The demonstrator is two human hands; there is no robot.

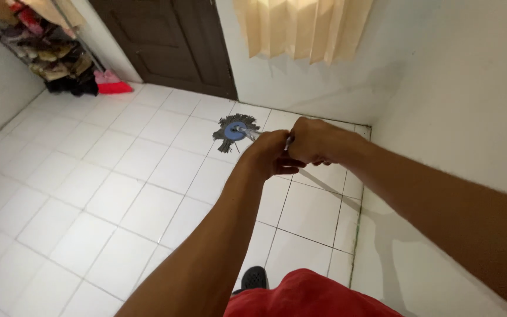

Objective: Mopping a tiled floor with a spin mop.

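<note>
Both my hands grip the thin metal handle of a mop. My left hand (268, 154) holds it lower, and my right hand (315, 141) is closed around it just behind, the two hands nearly touching. The mop head (234, 132), a blue disc ringed with grey strands, rests flat on the white tiled floor (118, 176) near the wall, a short way ahead of my hands. Only a short piece of the handle (251, 133) shows between hands and head.
A dark wooden door (171, 41) stands at the back. A rack of shoes (54, 56) and a red cloth (114, 88) lie at the far left. White walls close in on the right, under a cream curtain (300, 26). My dark shoe (254, 277) shows below.
</note>
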